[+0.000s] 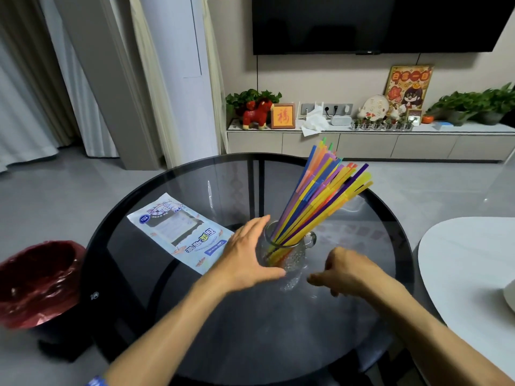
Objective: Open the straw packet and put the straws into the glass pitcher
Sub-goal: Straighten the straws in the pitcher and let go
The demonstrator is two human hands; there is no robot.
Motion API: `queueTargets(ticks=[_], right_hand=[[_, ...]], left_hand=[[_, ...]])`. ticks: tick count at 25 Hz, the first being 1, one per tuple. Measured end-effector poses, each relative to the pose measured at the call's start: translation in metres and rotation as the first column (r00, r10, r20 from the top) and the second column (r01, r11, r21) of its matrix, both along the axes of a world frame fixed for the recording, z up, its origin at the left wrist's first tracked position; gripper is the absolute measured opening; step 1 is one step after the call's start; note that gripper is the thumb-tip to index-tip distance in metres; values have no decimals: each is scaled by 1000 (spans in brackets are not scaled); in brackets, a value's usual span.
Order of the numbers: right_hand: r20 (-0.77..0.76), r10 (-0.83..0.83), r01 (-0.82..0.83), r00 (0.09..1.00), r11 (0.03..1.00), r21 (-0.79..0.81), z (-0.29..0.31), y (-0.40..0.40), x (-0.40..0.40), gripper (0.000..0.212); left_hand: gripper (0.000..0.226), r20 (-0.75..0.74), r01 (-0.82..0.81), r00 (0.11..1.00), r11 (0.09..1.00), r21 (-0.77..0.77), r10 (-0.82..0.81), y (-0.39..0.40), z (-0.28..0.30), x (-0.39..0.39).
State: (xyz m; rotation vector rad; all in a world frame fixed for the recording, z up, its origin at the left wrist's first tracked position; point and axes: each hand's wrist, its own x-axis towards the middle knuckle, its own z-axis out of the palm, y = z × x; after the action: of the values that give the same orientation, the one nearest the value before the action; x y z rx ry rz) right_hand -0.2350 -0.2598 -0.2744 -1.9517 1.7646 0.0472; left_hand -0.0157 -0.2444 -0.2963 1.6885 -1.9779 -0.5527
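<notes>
A textured glass pitcher (292, 254) stands upright near the middle of the round dark glass table (195, 316). A bundle of coloured straws (320, 196) stands in it, leaning up and to the right. My left hand (248, 254) rests against the pitcher's left side, fingers spread, thumb along its base. My right hand (345, 271) hovers just right of the pitcher, fingers loosely curled, holding nothing. The flat white-and-blue straw packet (178, 229) lies on the table left of the pitcher.
A red-lined waste bin (39, 282) stands on the floor at the left. A white table (468, 274) adjoins on the right with a pale object at its edge. A low cabinet (370, 140) with plants and ornaments runs along the far wall.
</notes>
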Motion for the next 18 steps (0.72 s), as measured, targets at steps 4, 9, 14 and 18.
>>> queueTargets(ticks=[4, 9, 14, 18], right_hand=[[9, 376, -376, 927, 927, -19, -9, 34, 51, 30], [-9, 471, -410, 882, 758, -507, -32, 53, 126, 68], [176, 486, -187, 856, 609, -771, -19, 49, 200, 12], [359, 590, -148, 723, 641, -753, 12, 71, 291, 43]], left_hand=[[83, 373, -272, 907, 948, 163, 196, 28, -19, 74], [34, 494, -170, 844, 978, -120, 207, 61, -1, 91], [33, 183, -236, 925, 879, -415, 334, 111, 26, 170], [17, -95, -613, 728, 583, -533, 679, 142, 41, 260]])
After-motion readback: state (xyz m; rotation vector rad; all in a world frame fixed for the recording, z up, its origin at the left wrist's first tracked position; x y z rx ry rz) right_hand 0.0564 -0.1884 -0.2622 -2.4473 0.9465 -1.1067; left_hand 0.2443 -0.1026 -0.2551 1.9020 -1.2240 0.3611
